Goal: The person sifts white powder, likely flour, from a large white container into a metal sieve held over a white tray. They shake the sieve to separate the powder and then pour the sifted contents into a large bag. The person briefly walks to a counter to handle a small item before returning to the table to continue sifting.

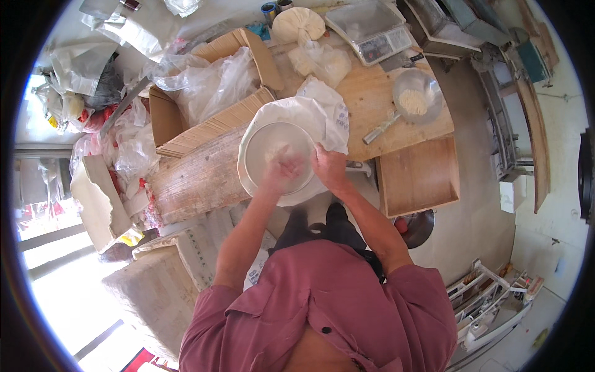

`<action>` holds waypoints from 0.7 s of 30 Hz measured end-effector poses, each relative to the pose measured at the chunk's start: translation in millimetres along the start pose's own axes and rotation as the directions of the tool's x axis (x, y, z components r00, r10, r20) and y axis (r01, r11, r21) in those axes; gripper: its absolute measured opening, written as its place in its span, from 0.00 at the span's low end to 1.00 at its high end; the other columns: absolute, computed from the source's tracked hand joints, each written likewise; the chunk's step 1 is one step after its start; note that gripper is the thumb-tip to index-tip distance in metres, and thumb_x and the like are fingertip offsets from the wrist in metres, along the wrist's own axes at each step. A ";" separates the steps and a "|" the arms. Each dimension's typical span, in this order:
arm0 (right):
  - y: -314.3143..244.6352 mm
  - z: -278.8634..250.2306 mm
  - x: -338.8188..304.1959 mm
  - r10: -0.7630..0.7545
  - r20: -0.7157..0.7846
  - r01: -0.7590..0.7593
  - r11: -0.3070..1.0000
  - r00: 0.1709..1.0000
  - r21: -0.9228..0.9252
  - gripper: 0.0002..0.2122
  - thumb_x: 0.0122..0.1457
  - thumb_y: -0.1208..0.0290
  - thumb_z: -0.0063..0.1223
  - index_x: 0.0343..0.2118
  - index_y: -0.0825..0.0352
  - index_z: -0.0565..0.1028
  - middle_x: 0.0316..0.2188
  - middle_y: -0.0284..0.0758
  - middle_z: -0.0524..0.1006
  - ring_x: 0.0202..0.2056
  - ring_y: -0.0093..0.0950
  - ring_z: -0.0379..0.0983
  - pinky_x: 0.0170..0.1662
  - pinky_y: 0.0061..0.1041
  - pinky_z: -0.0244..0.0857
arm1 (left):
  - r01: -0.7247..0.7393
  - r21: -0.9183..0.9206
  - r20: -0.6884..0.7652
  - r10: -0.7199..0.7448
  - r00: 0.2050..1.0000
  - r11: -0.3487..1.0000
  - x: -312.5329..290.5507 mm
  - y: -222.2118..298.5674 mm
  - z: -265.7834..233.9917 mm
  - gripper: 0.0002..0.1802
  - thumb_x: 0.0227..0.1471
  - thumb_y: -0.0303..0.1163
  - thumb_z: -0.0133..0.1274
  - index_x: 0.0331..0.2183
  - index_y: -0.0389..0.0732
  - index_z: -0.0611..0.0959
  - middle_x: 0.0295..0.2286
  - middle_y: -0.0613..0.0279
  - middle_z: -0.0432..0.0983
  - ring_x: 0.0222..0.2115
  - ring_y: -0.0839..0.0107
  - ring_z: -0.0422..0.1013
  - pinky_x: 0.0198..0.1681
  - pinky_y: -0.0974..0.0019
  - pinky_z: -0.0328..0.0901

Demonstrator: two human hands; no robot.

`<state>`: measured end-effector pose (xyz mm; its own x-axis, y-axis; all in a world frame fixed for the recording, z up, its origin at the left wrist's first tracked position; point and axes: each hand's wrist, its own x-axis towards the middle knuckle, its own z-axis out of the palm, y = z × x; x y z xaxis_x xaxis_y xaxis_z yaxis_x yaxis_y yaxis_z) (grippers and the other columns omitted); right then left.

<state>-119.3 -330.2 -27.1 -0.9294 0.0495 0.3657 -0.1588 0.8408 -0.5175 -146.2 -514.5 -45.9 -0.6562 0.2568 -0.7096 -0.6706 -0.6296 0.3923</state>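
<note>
A round, shallow sieve [263, 137] with a pale rim sits over the opened mouth of a white sack [334, 118], at the near edge of the wooden table. My right hand [328, 166] is closed around the sieve's right rim. Inside the sieve, my left hand [286, 167] is low over a whitish powdery patch. Its fingers are smeared by motion, so whether they hold anything does not show.
On the table are a cardboard box [263, 59] of clear bags, a scale [375, 37], tied bags of pale powder [299, 25] and a metal bowl of powder [427, 80]. An open wooden drawer [421, 186] juts out right. Foam boxes [149, 291] stand left.
</note>
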 end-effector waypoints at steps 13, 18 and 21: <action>-1.2 0.2 -6.7 0.083 -0.023 -0.082 0.996 0.996 0.031 0.10 0.57 0.70 0.55 0.39 0.68 0.80 0.12 0.42 0.74 0.16 0.41 0.74 0.21 0.39 0.66 | -0.222 0.197 0.036 0.220 0.975 0.955 -5.7 -1.6 28.3 0.19 0.60 0.29 0.47 0.52 0.34 0.73 0.35 0.47 0.81 0.33 0.61 0.81 0.37 0.61 0.76; 0.9 -2.3 -9.8 0.082 0.011 -0.082 0.997 0.997 0.008 0.10 0.57 0.70 0.55 0.38 0.68 0.80 0.13 0.43 0.74 0.16 0.41 0.74 0.21 0.39 0.66 | -0.329 0.450 0.040 0.349 0.936 0.830 -4.3 10.9 19.3 0.21 0.60 0.25 0.47 0.54 0.33 0.72 0.36 0.48 0.81 0.34 0.63 0.80 0.35 0.64 0.76; 1.7 0.0 -14.1 0.077 -0.015 -0.076 0.997 0.997 0.017 0.11 0.57 0.70 0.55 0.39 0.69 0.80 0.13 0.43 0.74 0.16 0.41 0.74 0.21 0.39 0.66 | -0.504 0.467 0.075 0.535 0.842 0.727 10.0 28.2 10.8 0.21 0.60 0.24 0.45 0.54 0.32 0.72 0.37 0.48 0.81 0.35 0.63 0.80 0.34 0.64 0.76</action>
<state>-106.5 -329.4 -33.1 -0.9339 0.1217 0.3363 -0.0928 0.8255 -0.5567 -175.5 -521.8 -35.7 -0.9369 -0.0656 -0.3433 -0.3185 -0.2441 0.9159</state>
